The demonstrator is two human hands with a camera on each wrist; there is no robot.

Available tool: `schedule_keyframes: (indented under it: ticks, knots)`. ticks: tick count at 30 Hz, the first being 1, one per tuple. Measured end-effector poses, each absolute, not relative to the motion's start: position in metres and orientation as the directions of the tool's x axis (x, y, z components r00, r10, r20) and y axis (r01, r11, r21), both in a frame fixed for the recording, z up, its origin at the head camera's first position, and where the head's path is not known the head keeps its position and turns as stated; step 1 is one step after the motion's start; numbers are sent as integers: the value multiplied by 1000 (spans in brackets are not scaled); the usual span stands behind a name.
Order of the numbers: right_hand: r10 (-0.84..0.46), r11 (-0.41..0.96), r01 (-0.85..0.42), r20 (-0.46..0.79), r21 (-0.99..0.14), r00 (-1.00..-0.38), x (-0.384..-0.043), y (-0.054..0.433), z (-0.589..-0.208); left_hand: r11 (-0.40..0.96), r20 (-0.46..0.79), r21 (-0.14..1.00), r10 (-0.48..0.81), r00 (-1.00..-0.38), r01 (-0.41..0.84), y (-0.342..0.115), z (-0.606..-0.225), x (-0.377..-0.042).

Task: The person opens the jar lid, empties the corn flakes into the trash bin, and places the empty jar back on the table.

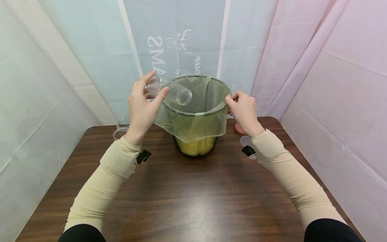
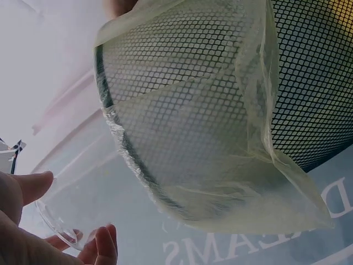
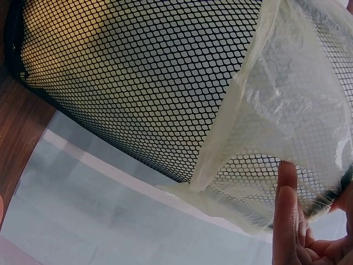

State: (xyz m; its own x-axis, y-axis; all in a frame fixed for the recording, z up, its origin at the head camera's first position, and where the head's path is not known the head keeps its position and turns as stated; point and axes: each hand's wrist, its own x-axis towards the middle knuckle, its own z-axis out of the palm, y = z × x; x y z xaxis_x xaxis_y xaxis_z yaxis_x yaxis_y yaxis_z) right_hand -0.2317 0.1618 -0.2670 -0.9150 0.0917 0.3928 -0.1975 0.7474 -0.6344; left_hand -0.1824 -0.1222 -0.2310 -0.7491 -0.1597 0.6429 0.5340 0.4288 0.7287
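A black wire-mesh wastebasket (image 1: 196,150) stands at the back of the table, with a thin pale-yellow bag (image 1: 193,129) lining it and folded down over its rim. Something yellow shows through the mesh near the bottom. My left hand (image 1: 140,104) holds a clear plastic jar (image 1: 179,92) by one end, between thumb and fingers. The jar lies tilted across the left of the rim, its far end over the opening. On the right, my right hand (image 1: 243,109) pinches the bag at the rim; the right wrist view shows fingers (image 3: 285,204) against the bag's outside.
Clear ring-shaped items (image 1: 121,127) lie at the table's back left. A reddish-brown round piece (image 1: 239,129) and a clear round lid (image 1: 246,143) sit beside my right wrist. Fabric curtains (image 1: 187,20) enclose the back and sides of the brown wooden table (image 1: 193,195).
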Motion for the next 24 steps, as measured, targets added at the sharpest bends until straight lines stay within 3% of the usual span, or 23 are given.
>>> schedule_keyframes:
  ticks: [7, 14, 24]
  knots:
    - [82, 743, -209, 396, -636, -914, -232, 162, -268, 192, 558, 829, -212, -802, 526, -125, -226, -175]
    - [84, 735, -200, 380, -648, -921, -232, 162, -269, 349, 628, 763, -200, -752, 544, -115, -215, -153]
    - [87, 739, -196, 380, -645, -921, -230, 162, -266, 234, 522, 847, -191, -831, 478, -118, -218, -144]
